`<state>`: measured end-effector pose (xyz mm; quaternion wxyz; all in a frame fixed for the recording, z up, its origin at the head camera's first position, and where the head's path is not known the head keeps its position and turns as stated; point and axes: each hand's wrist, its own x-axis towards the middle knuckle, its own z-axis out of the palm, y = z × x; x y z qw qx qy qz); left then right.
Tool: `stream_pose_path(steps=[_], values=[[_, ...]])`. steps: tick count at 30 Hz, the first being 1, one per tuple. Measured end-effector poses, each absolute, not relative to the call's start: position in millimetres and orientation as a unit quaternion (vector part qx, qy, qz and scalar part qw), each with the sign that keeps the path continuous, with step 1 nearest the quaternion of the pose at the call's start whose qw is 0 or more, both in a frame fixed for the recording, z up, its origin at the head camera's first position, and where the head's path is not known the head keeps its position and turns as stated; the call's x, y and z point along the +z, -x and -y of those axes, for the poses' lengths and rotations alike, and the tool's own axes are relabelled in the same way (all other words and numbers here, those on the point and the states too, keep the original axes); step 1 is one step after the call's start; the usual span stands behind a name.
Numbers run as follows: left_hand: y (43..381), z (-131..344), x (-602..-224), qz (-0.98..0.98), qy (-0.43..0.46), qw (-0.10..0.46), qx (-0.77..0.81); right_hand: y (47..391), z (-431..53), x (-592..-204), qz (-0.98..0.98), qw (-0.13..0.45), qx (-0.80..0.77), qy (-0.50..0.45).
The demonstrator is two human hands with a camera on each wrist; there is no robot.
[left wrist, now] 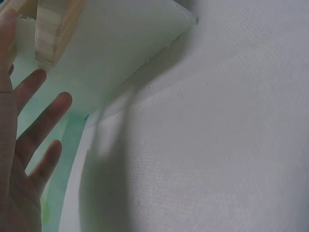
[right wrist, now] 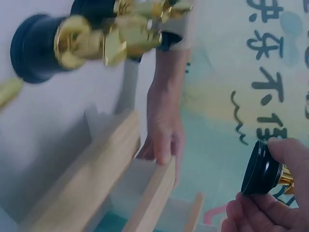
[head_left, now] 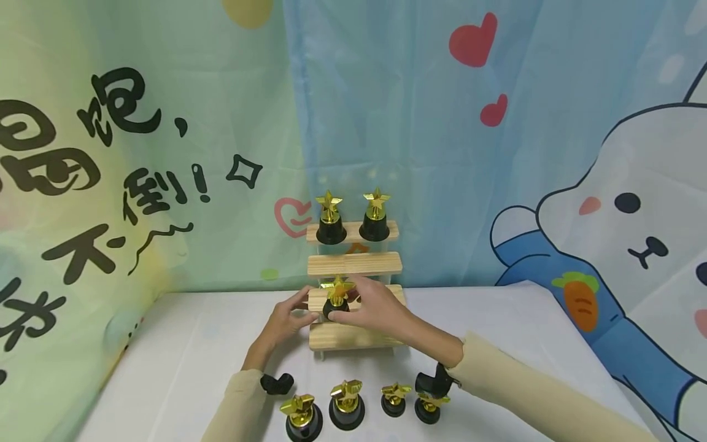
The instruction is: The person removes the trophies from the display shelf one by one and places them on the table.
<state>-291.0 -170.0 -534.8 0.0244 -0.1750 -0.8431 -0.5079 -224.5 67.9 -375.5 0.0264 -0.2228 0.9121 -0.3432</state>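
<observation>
A small gold star trophy with a black base is in my right hand, in front of the stand's second step from the bottom. The right wrist view shows thumb and fingers pinching its black base. My left hand is at the left end of the wooden tiered stand. Its thumb lies on the end of a board, with fingers behind. In the left wrist view, the other fingers are spread and fairly straight beside the stand's pale side panel.
Two larger star trophies, one left and one right, stand on the top step. Several more trophies stand on the white table in front of the stand. A printed curtain hangs behind.
</observation>
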Motion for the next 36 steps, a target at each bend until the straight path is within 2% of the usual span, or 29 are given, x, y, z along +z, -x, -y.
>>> stream_pose_path(steps=[7, 13, 17, 26, 36], values=[[290.9, 170.2, -536.7, 0.843, 0.172, 0.027, -0.509, 196.8, -79.1, -377.0, -0.893, 0.046, -0.372, 0.247], [289.3, 170.2, -532.8, 0.839, 0.179, 0.023, -0.513, 170.0, -87.7, -375.7, -0.883, 0.091, -0.374, 0.269], [289.5, 169.8, -533.1, 0.838, 0.193, 0.039, -0.509, 154.4, -89.9, -375.7, -0.869, 0.103, -0.384, 0.292], [292.0, 170.5, -538.2, 0.84, 0.18, 0.031, -0.511, 133.0, -93.1, -385.1, -0.856, 0.099, -0.388, 0.327], [290.5, 169.2, -536.3, 0.84, 0.173, 0.026, -0.514, 125.5, -96.1, -393.7, -0.852, 0.08, -0.392, 0.338]])
